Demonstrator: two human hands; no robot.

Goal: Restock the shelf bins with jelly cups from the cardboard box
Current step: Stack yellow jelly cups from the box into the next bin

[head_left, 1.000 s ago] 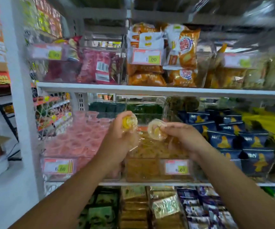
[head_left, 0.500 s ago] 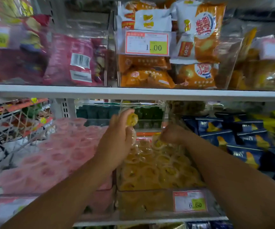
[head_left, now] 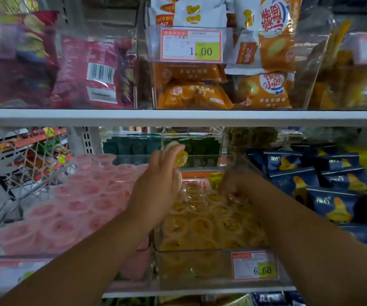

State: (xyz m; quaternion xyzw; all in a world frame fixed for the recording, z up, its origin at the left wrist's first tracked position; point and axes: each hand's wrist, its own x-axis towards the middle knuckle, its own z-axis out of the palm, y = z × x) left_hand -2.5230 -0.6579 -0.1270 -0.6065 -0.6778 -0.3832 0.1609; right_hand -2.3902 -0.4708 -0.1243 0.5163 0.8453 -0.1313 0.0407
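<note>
The white shelf [head_left: 67, 117] runs across at eye level, with clear bins of snacks above and below it. On the level below, the middle bin [head_left: 200, 266] is packed with yellow jelly cups [head_left: 211, 219] and carries a price tag [head_left: 255, 266] reading 6.60. Just to its left lie pink jelly cups [head_left: 78, 206], and to its right are blue packets [head_left: 332, 195]. 2 bare arms reach in over the middle bin. The left hand [head_left: 156, 191] hovers above the bin's back, its fingers [head_left: 173, 151] pinching a single jelly cup [head_left: 181, 157], yellow, at the tips. The right hand [head_left: 233, 182] is down at the back right, fingers bent onto the cups there. I cannot tell whether they grip 1.
</note>
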